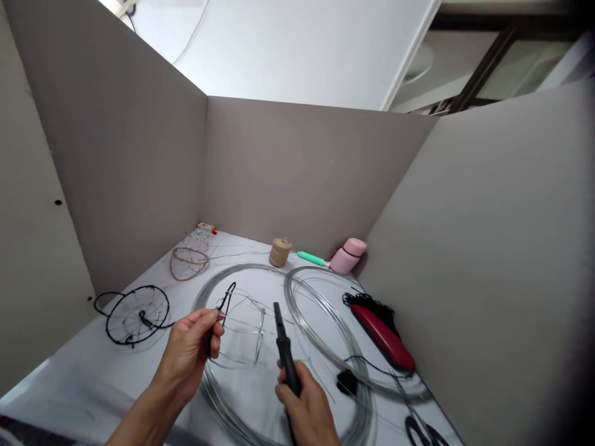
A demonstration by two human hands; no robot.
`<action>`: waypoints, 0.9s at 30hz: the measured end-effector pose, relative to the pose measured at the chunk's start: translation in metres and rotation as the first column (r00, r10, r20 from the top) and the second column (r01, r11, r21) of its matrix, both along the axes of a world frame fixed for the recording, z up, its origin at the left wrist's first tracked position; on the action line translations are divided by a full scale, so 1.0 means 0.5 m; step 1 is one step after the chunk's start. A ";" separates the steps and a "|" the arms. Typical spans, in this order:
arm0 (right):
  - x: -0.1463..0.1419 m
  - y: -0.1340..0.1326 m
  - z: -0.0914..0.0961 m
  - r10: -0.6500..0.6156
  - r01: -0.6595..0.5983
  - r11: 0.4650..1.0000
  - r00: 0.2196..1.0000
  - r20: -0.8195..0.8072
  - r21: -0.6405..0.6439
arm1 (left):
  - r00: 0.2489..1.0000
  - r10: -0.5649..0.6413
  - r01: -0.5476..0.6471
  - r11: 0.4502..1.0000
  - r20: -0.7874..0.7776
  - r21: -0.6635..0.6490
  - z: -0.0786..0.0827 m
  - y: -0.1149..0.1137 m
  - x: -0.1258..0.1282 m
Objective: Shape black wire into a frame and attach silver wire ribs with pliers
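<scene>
My left hand (190, 353) pinches a small bare wire frame (242, 328), part of it wrapped in black cord (227, 298), and holds it up over the table. My right hand (309, 402) is closed round the handles of black pliers (282, 347), whose tip points up and away, a little right of the frame. Under both hands lies a big coil of silver wire (218, 390); a second coil (320, 334) lies to the right of it.
A black-wrapped wire basket (134, 316) sits at left, a twine-wrapped one (188, 260) behind it. At the back stand a twine spool (280, 252), a green-handled tool (311, 258) and a pink bottle (348, 255). A red case (383, 337), black cord and scissors (425, 432) lie right. Grey partitions surround the table.
</scene>
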State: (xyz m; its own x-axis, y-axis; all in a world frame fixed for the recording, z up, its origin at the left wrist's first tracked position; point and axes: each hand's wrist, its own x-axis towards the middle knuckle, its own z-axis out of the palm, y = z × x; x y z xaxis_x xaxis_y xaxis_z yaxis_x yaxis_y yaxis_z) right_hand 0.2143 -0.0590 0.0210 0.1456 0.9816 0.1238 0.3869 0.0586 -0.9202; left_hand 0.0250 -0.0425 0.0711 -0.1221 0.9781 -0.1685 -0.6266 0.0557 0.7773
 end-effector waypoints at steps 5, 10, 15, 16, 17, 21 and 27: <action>-0.032 -0.030 0.079 -0.042 -0.052 0.988 0.817 -0.576 -0.146 | 0.998 -0.057 0.057 0.998 0.017 -0.004 -0.010 -0.005 0.013; -0.025 -0.037 0.111 -0.061 -0.081 0.968 0.844 -0.532 -0.239 | 0.996 -0.032 0.035 0.999 -0.078 0.041 -0.020 -0.014 0.026; -0.026 -0.038 0.101 -0.061 -0.068 0.978 0.808 -0.586 -0.195 | 0.976 -0.024 0.045 0.995 -0.218 0.090 -0.028 -0.014 0.022; -0.028 -0.038 0.099 -0.060 -0.061 0.981 0.803 -0.593 -0.183 | 0.968 -0.021 0.047 0.994 -0.250 0.096 -0.028 -0.015 0.022; -0.029 -0.038 0.098 -0.060 -0.053 0.984 0.801 -0.596 -0.170 | 0.960 -0.013 0.042 0.994 -0.280 0.100 -0.027 -0.015 0.022; -0.028 -0.038 0.096 -0.045 -0.045 0.988 0.826 -0.563 -0.145 | 0.936 0.021 0.023 0.993 -0.352 0.119 -0.023 -0.016 0.027; -0.002 -0.027 0.078 -0.047 0.006 0.995 0.905 -0.422 -0.098 | 0.935 0.003 0.048 0.990 -0.353 0.135 -0.016 -0.015 0.033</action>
State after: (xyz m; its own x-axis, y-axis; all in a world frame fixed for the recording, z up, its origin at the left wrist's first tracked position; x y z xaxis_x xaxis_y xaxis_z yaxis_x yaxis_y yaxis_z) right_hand 0.2133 -0.0724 0.0600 0.1899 0.9807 -0.0465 -0.0398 -0.0396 -0.9984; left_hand 0.0415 -0.0501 0.0634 -0.1261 0.9918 0.0191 -0.3114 -0.0579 0.9485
